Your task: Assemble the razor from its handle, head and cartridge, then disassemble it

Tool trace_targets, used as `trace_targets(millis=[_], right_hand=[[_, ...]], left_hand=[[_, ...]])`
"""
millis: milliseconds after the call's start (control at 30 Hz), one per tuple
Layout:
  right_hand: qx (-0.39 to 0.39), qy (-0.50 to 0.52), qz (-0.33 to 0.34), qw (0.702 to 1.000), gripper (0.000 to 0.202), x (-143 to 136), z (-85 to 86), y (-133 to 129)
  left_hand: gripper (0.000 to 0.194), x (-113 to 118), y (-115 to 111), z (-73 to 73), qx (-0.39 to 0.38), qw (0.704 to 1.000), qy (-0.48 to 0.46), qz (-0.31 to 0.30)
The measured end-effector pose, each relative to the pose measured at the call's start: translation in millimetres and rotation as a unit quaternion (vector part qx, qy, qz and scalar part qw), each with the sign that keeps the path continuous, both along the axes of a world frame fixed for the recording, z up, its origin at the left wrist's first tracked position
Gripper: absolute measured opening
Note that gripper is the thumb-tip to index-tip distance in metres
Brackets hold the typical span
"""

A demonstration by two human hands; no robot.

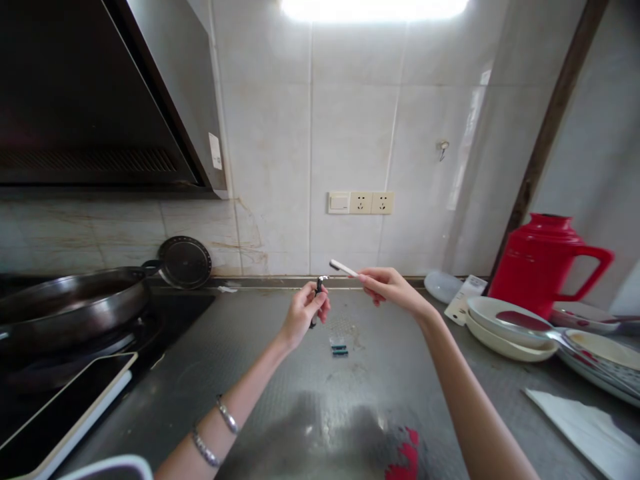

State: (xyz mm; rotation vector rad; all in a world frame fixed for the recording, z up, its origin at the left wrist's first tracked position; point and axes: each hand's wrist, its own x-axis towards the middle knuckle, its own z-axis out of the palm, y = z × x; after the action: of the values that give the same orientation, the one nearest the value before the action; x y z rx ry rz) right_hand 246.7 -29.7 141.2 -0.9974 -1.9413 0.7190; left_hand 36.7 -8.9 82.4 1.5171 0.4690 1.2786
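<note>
We hold a slim black handle [319, 288] in our left hand [304, 310], its thumb and fingers clamped around the middle of the shaft. The handle stands nearly upright: a shiny metal head [323, 279] shows above the fingertips, and the dark lower end pokes out beneath them. In our right hand [384, 285] we pinch a white stick [347, 270] between thumb and fingers; its free length reaches leftward past the fingertips, tilted slightly up, and ends in a dark tip [334, 265]. That tip sits above and just to the right of the metal head; they look apart, though at this size we can't be certain. Both things are off the grey countertop [260, 407], where a small clear packet [339, 348] with teal strips lies between and below our hands. A frying pan [113, 303] rests on the stove [177, 320] at our left, and a red thermos jug [533, 260] stands behind stacked plates [510, 341] at our right.
</note>
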Motion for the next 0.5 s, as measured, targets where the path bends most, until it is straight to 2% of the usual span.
trace_targets(millis=[133, 367, 500], right_hand=[[-0.017, -0.035, 0.036, 0.999, 0.046, -15.3, 1.5, -4.3], [0.005, -0.101, 0.057, 0.993, 0.045, -24.1, 1.2, -4.5], [0.027, -0.091, 0.027, 0.995, 0.046, -24.4, 1.4, -4.4]], left_hand=[[0.029, 1.2, 3.0, -4.0, 0.003, 0.998, 0.009, 0.064], [0.030, 1.6, 8.1, -8.7, 0.009, 0.994, -0.005, 0.106], [0.031, 1.1, 11.4, -11.5, 0.021, 0.992, -0.004, 0.124]])
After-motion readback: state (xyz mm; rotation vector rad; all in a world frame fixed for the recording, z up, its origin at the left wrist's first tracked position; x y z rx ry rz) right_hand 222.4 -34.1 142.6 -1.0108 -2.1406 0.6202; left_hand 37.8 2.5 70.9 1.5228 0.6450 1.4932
